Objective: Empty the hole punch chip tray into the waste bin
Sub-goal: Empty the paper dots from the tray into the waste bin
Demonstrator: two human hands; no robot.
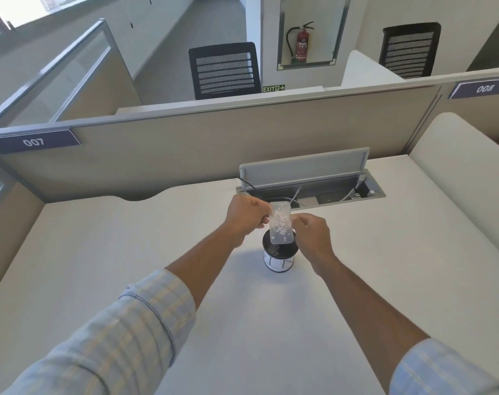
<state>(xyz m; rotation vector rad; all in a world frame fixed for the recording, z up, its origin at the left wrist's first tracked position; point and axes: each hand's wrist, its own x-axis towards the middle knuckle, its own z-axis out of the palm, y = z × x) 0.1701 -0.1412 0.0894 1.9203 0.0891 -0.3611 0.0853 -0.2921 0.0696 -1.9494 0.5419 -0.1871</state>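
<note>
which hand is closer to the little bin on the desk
Right. The right hand sits just beside and above the waste bin's rim, holding the chip tray by its lower edge. The left hand grips the tray's upper part, higher and farther back-left.

Between the hands, the chip tray (281, 223) is clear plastic speckled with white paper dots. Just below them, the waste bin (279, 256) is black inside with a white, black-lined wall. The sleeves (128, 332) are pale blue with cream checks. The desk (100, 252) under the hands is off-white.
</note>
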